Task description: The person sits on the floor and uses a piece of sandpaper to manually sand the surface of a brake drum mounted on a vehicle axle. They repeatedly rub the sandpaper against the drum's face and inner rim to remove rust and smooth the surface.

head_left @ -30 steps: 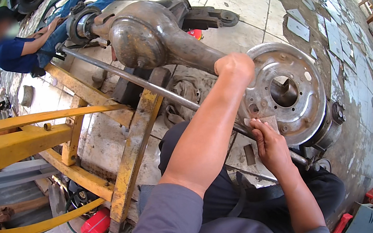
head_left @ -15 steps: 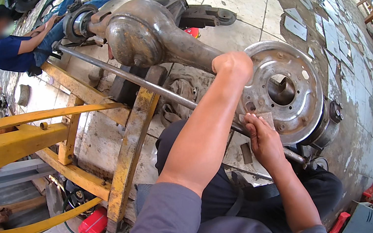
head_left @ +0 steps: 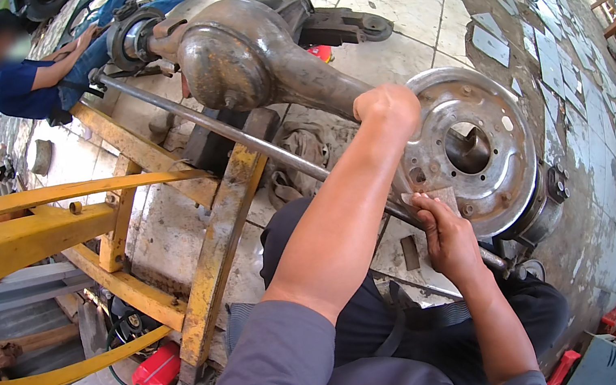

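A round metal brake backing plate (head_left: 501,187), worn and grey, stands at the end of a rusty axle housing (head_left: 231,62). My left hand (head_left: 390,108) is bent over the plate's upper left edge, beside the axle tube; its fingers are hidden. Lower down, my right hand (head_left: 448,238) presses a brownish piece of sandpaper (head_left: 444,200) against the plate's lower left face, fingers and thumb closed on it. A long steel bar (head_left: 232,133) runs under my left forearm and past the plate. The plate's middle hole (head_left: 469,147) shows a dark hollow.
At left stands a yellow metal frame (head_left: 211,251), with a red container (head_left: 156,370) under it. A person in blue (head_left: 25,85) sits at the far left. Broken tiles (head_left: 490,45) lie on the floor to the right; a grey metal box (head_left: 602,363) is at lower right.
My right hand has shifted slightly, its fingers now bent more over the sandpaper. The left hand stays at the plate's edge. The whole view has moved a little.
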### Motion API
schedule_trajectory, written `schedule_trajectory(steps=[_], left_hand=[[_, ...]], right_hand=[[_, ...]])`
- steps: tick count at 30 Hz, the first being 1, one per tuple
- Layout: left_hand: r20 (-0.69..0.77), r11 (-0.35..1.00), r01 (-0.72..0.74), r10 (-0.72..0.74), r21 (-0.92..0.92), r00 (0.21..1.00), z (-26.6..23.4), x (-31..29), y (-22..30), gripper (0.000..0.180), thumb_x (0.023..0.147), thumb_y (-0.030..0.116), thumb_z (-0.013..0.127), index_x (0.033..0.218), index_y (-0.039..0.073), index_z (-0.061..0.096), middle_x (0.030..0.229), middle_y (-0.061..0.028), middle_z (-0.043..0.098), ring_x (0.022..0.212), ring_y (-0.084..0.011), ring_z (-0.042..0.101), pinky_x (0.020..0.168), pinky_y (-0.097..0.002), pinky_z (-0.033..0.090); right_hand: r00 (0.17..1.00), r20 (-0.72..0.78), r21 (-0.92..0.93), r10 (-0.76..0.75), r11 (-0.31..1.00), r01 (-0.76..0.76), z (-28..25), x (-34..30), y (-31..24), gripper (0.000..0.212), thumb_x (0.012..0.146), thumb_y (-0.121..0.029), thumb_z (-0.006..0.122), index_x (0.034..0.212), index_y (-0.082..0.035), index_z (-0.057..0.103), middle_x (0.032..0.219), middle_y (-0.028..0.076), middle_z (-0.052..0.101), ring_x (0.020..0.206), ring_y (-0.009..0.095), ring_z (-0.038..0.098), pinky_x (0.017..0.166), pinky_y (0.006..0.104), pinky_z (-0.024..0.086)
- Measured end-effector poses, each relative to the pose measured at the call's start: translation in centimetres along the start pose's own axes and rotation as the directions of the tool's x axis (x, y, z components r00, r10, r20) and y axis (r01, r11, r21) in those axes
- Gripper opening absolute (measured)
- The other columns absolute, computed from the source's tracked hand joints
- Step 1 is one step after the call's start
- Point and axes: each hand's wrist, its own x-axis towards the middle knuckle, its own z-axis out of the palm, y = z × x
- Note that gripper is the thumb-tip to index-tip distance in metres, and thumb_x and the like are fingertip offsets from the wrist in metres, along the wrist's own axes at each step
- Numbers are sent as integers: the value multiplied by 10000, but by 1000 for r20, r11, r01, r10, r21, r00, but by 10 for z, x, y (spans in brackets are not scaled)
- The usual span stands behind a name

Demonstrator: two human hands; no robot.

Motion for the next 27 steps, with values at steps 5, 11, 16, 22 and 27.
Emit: schedule_trajectory(steps=[5, 11, 16, 22, 27], left_hand=[[19, 1000, 4, -4, -18, 1000, -3, -4, 3, 291, 933, 180, 657, 1186, 138, 794, 1239, -82, 765, 1148, -269, 735, 922, -401, 601], [15, 1000, 8, -8, -12, 1000, -4, -4, 2, 294, 906, 146, 679, 1173, 144, 802, 1224, -81, 773, 1131, -263, 745, 912, -387, 604], [-13, 1000, 11, -12, -27, 1000, -4, -8, 4, 300, 900, 135, 680, 1175, 138, 801, 1220, -86, 774, 1130, -262, 746, 911, -392, 606], [17, 1000, 14, -14, -12, 1000, -4, -5, 1, 306, 903, 140, 682, 1187, 138, 797, 1221, -91, 773, 1142, -259, 743, 924, -399, 603], [-7, 1000, 9, -9, -10, 1000, -3, -4, 5, 307, 930, 173, 658, 1206, 145, 789, 1266, -93, 756, 1166, -266, 730, 946, -407, 594]], right_hand=[[999, -28, -8, 46, 999, -46, 6, 8, -6, 217, 1074, -132, 575, 1234, -14, 660, 1218, 224, 720, 1207, 425, 662, 1049, 492, 527], [998, 13, 37, 67, 997, -68, -5, 1, -3, 213, 1076, -142, 576, 1228, -24, 668, 1188, 227, 726, 1174, 440, 668, 1019, 494, 537], [995, 11, 58, 102, 993, -103, 0, 7, -8, 217, 1078, -151, 575, 1228, -24, 666, 1190, 216, 730, 1189, 435, 663, 1033, 492, 530], [1000, -24, -8, -7, 1000, 6, 0, -2, -1, 205, 1078, -150, 573, 1224, -31, 652, 1190, 220, 728, 1186, 432, 663, 1037, 496, 529], [997, -72, -40, 17, 999, -20, 11, 7, -5, 207, 1081, -158, 572, 1227, -38, 656, 1196, 211, 732, 1204, 414, 664, 1058, 501, 522]])
